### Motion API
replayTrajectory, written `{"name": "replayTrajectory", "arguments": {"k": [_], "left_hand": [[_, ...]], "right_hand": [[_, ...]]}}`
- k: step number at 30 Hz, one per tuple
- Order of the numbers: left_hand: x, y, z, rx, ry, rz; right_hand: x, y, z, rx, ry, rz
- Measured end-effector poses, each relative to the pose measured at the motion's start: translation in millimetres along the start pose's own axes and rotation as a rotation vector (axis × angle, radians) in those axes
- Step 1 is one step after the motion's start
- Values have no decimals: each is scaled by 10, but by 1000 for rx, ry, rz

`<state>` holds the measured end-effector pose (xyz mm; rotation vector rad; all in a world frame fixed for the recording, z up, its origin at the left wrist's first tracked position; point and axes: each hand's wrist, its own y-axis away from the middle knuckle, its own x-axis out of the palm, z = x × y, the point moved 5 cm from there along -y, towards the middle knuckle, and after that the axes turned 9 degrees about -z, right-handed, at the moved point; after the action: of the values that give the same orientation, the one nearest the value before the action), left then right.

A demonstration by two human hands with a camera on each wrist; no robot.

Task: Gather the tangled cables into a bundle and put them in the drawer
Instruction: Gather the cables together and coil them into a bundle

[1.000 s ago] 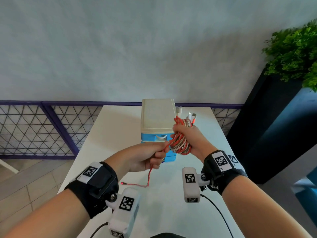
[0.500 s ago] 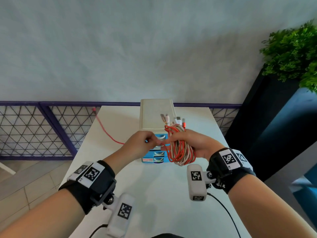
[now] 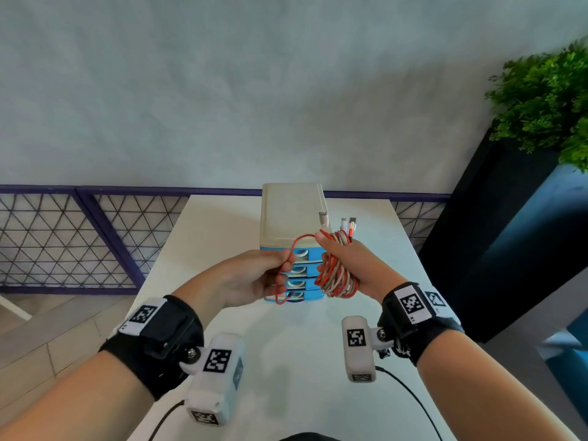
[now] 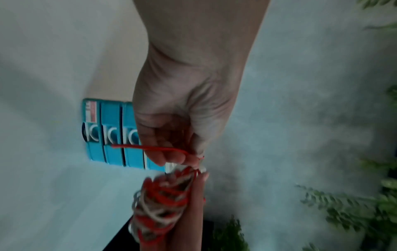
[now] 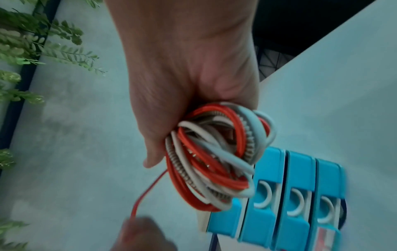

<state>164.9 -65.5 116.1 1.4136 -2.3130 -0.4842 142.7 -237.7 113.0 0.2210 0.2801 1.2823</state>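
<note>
Left hand (image 3: 251,278) pinches the loose red cable end (image 3: 288,265) in curled fingers; right hand (image 3: 353,265) grips the coiled cable bundle (image 3: 337,275), fingers wrapped round it, above the white bench (image 3: 286,345). Behind them stands the blue drawer unit (image 3: 297,256), drawers closed.

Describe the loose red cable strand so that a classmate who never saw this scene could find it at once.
Start at the white table with the blue-fronted plastic drawer unit. In front of it, the right hand grips a red-and-white coiled cable bundle. One thin red strand arcs away from it into the left hand, unlike the wound loops.
</note>
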Motion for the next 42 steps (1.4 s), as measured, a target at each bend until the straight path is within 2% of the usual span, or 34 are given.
{"name": "replayTrajectory", "arguments": {"k": [5, 8, 10, 15, 18, 20, 23, 26, 30, 32, 35, 37, 40, 42], "left_hand": [[292, 12, -36, 60, -114, -1], [313, 4, -20, 55, -177, -25], [311, 11, 6, 45, -204, 6], [175, 95, 220, -116, -218, 185], [-43, 137, 398, -174, -337, 250], [-158, 98, 398, -64, -547, 183], [-201, -11, 163, 246, -871, -102], [-93, -18, -137, 543, -865, -274], [108, 25, -268, 721, -856, -286], [123, 35, -251, 757, -810, -329], [-5, 43, -218, 727, -687, -381], [-43, 112, -254, 801, -819, -371], [102, 277, -326, 1077, -1257, -272], [235, 314, -329, 1234, -1514, -209]], "right_hand": [[290, 116, 34, 41, -88, 164], [301, 134, 26, 74, -105, 176], [256, 126, 27, 81, -128, 118], [-105, -16, 87, 49, -248, -215], [-325, -27, 154, 54, -375, -231], [-355, 6, 167, 82, -359, -150], [-216, 85, 128, 151, -208, 21], [-26, 150, 89, 199, -124, 153], [203, 254, 59, 244, -53, 337], [230, 262, 54, 246, -22, 347], [173, 238, 56, 209, 66, 285], [122, 206, 57, 176, 163, 246], [181, 208, 106, 146, 273, 256], [305, 261, 163, 117, 310, 320]]}}
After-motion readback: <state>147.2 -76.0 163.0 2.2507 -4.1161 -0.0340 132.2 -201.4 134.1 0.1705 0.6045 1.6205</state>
